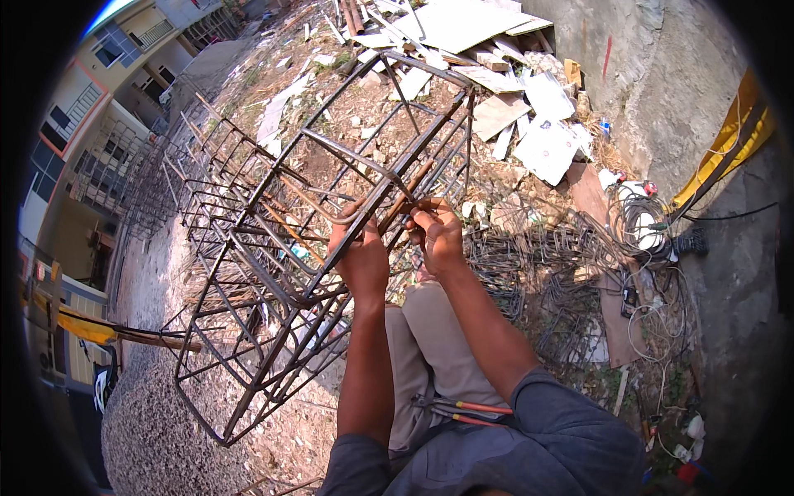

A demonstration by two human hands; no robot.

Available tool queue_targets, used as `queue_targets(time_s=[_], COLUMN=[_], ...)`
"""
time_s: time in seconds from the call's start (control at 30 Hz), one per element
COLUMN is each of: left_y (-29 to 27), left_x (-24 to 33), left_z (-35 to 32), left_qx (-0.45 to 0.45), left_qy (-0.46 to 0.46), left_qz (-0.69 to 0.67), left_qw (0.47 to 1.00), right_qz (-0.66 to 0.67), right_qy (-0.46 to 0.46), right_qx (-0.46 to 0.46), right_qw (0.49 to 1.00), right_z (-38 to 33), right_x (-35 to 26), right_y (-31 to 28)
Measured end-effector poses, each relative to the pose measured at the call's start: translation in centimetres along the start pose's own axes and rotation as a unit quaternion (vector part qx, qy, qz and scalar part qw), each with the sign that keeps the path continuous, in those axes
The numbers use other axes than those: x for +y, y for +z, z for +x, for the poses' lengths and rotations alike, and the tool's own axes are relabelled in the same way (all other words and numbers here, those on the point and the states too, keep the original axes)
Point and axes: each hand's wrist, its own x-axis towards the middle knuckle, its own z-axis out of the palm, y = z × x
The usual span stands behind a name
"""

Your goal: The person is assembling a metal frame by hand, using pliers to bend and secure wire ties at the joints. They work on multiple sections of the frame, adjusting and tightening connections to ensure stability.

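A rebar cage [265, 183] of dark steel bars and bent stirrups stands slanted in front of me, crossing from lower left to upper right. My left hand [361, 258] is closed around one of its long bars, near the middle. Just right of it, my right hand [438, 234] has its fingers pinched together against the same bar, beside a stirrup. Whatever sits between those fingertips is too small to make out. Pincers with orange handles [484, 407] lie across my lap.
More rebar cages [219, 178] stand behind at the left. Bent stirrups [538, 264] are heaped at the right, beside tangled cables [649, 223]. Broken white boards [463, 25] lie at the back near a concrete wall [662, 83]. A gravel pile [165, 413] rises at lower left.
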Motion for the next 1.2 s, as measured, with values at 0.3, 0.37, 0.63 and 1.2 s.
queue_targets(time_s=[0.3, 0.37, 0.63, 1.2], left_y=[-1.4, -1.3, -2.5, -0.6], left_x=[0.7, 0.4, 0.7, 0.5], left_z=[-1.1, -0.6, 0.0, 4.5], left_qx=[-0.170, -0.196, -0.247, -0.392], left_qy=[0.009, 0.068, 0.051, -0.165], left_qz=[-0.106, -0.104, -0.069, -0.024], left_qw=[0.980, 0.973, 0.965, 0.905], right_qz=[-0.147, -0.109, -0.242, -0.190], right_qy=[-0.073, -0.140, -0.138, -0.220], right_qx=[-0.022, -0.047, -0.115, -0.016], right_qw=[0.986, 0.983, 0.953, 0.957], right_z=[-0.7, -0.8, -2.2, -3.1], right_x=[-1.4, -0.3, 0.5, 1.2], right_y=[2.0, 1.8, 1.8, 2.5])
